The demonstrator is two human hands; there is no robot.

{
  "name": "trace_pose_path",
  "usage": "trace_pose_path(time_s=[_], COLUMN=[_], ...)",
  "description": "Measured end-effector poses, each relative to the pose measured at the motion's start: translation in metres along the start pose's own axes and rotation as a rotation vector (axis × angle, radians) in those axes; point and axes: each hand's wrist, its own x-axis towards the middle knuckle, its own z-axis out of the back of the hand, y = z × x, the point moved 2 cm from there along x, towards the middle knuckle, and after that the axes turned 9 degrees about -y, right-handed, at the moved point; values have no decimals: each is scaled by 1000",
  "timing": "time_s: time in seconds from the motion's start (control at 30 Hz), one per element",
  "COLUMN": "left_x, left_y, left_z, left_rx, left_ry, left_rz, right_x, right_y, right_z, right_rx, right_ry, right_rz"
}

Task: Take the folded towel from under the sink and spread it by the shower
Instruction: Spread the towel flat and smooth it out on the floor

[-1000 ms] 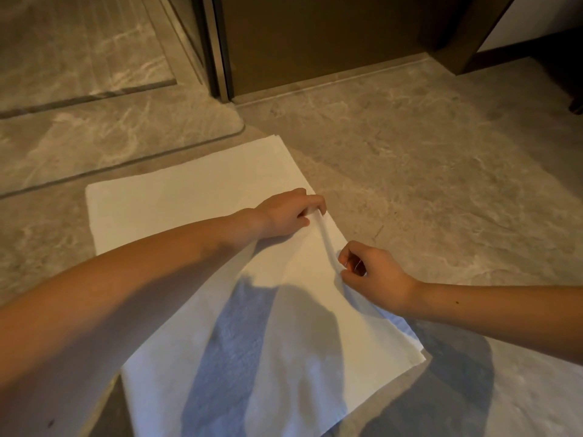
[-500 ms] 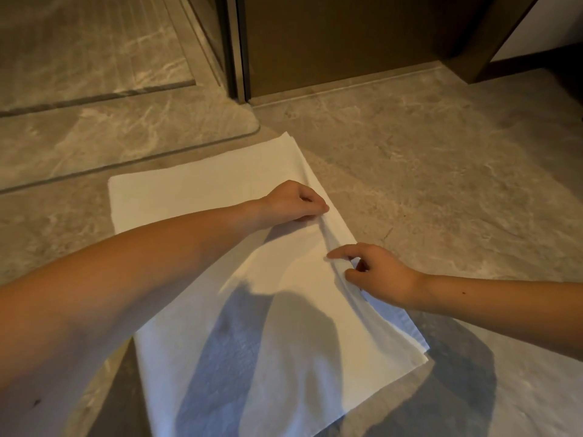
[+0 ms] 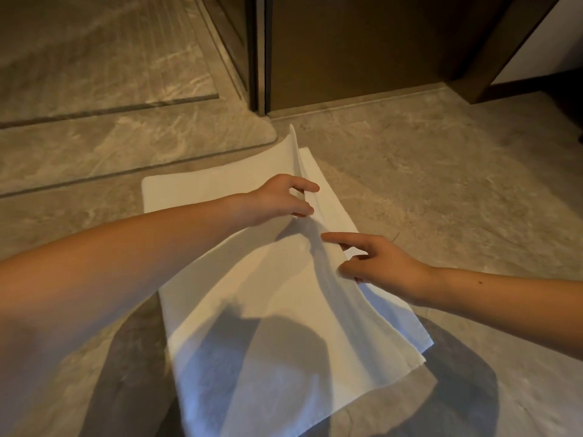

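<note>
Far left: shower curb (image 3: 132,143), stone, running across the floor (image 3: 441,184). White towel (image 3: 268,326) flat on the floor just beside the curb, folded in layers, near half under my own shadow.

Left hand (image 3: 274,200) reaches across the towel to its right-hand edge. Fingers (image 3: 307,186) curled, forefinger above and thumb below, pinching the edge of the top layer (image 3: 205,200). That edge is lifted off the layer beneath; its far corner stands up toward the door (image 3: 347,42).

Right hand (image 3: 388,269) comes in from the right, nearer me along the same raised edge, apart from the left hand. Forefinger straight, tip lying on the lifted edge; thumb at the edge lower down. Remaining fingers bent, lying over the lower layer. Cannot tell whether this hand grips the cloth or merely touches it.

Lower layer bare to the right of both hands.
</note>
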Motion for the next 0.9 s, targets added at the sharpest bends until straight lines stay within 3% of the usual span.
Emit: trace_pose_path(time_s=[0.47,0.9], left_x=[-104,-253], left_y=[7,42], left_z=[130,256], left_rx=[-173,-108], left_ry=[-143,-367], left_rz=[-34,134], right_x=[-21,-48], right_y=[105,178], right_z=[-92,-235], right_rx=[190,172], right_ry=[282,562], right_rz=[67,186])
